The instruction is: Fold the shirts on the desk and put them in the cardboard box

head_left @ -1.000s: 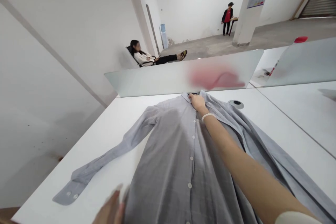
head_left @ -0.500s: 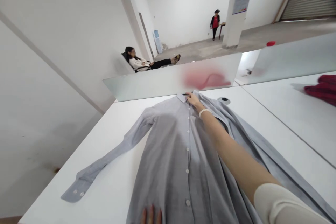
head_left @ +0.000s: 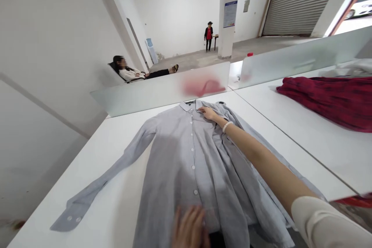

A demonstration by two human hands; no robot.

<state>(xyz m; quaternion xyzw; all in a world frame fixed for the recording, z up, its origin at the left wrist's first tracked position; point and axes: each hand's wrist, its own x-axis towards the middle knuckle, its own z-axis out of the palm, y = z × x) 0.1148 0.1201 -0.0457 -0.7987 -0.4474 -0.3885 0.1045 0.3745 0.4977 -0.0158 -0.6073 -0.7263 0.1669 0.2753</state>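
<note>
A grey button-up shirt [head_left: 180,159] lies face up on the white table [head_left: 116,131], collar at the far side, one sleeve stretched out to the left. My right hand [head_left: 208,113] reaches across it and rests flat near the collar, fingers laid on the fabric; a bead bracelet is on its wrist. My left hand [head_left: 190,228] lies at the shirt's near hem, fingers spread on the cloth, slightly blurred.
A frosted divider panel [head_left: 151,93] stands along the table's far edge. A dark red garment [head_left: 328,99] is spread on the neighbouring table to the right. Beyond, one person reclines in a chair [head_left: 130,73] and another stands far back [head_left: 208,35].
The camera has swung right, bringing the red garment into view. My left hand has moved further up onto the shirt's hem. My right hand stays near the collar.
</note>
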